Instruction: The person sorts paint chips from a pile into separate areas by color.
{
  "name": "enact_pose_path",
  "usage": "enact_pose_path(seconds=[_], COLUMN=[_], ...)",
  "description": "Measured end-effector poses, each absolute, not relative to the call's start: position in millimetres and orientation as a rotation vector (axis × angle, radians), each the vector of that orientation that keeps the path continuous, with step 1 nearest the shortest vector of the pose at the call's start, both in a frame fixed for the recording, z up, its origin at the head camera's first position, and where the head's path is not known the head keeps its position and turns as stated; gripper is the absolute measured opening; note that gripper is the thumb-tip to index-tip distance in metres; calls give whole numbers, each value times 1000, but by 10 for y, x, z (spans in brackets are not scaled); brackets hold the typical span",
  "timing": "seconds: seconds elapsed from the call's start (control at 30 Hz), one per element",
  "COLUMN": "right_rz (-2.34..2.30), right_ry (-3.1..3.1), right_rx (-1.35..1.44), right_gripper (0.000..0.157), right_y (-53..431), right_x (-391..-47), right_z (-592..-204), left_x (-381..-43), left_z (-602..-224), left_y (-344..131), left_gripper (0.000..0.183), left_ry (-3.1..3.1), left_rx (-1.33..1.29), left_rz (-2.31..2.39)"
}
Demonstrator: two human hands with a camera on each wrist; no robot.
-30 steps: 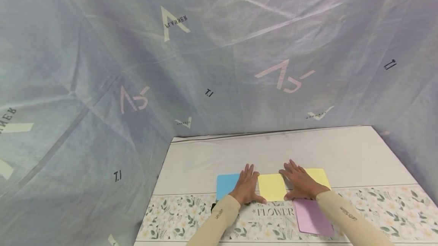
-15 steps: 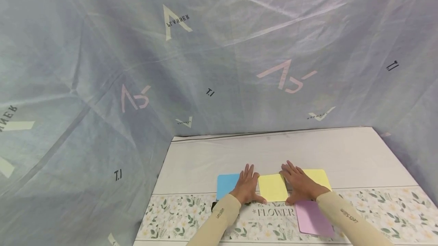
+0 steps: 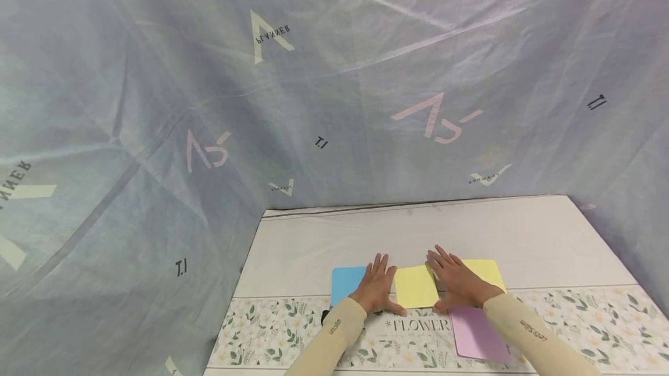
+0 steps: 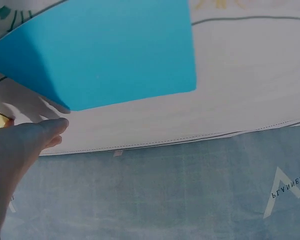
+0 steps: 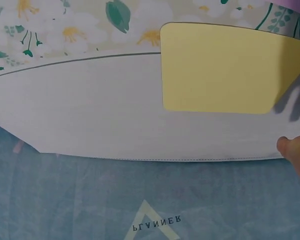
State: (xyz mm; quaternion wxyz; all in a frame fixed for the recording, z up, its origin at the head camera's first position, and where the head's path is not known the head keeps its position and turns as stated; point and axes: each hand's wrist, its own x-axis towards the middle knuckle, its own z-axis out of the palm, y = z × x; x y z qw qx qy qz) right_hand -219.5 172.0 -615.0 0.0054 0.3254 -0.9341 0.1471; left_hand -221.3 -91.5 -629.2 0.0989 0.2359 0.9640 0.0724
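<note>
A yellow square sheet lies between the two hands in the head view. My left hand rests at its left edge, fingers extended forward and thumb out to the side. At its right edge, my right hand touches the top corner, fingers stretched forward and thumb at the lower corner. Under and left of the left hand is a blue sheet, shown larger as a blue rectangle in the left wrist view. A second yellow sheet lies beyond the right hand.
A pink-purple sheet lies below the right hand, partly under the sleeve. The table cloth has a floral band with the word FLOWER. A small black object shows by the left wrist. Grey-blue sheeting walls the table's back and sides.
The right hand has shifted very slightly, and the middle yellow sheet's right edge with it. The left hand stays nearly in place.
</note>
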Motion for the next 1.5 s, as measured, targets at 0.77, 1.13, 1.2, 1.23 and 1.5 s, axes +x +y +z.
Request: enact_pose_path(seconds=[0.77, 1.13, 1.2, 1.23, 1.5], right_rz=[601, 574, 565, 560, 534], right_ry=[-2891, -2926, -2921, -2915, -2900], right_rx=[1020, 974, 974, 973, 942], right_gripper=[110, 111, 112, 113, 113], right_y=[1744, 1834, 1860, 1874, 2000], right_x=[-2173, -2153, -2153, -2154, -2158], right_z=[-6120, -6139, -6143, -6145, -6160], left_x=[-2237, -2248, -2248, -2248, -2278], left_z=[-6348, -6326, -6302, -6295, -6253], left_y=[-977, -931, -910, -899, -779], left_gripper=[116, 111, 111, 111, 111], left_ry=[2789, 2836, 2843, 2849, 2868], left_rx=[766, 834, 849, 855, 884], left_rz=[303, 290, 290, 292, 243])
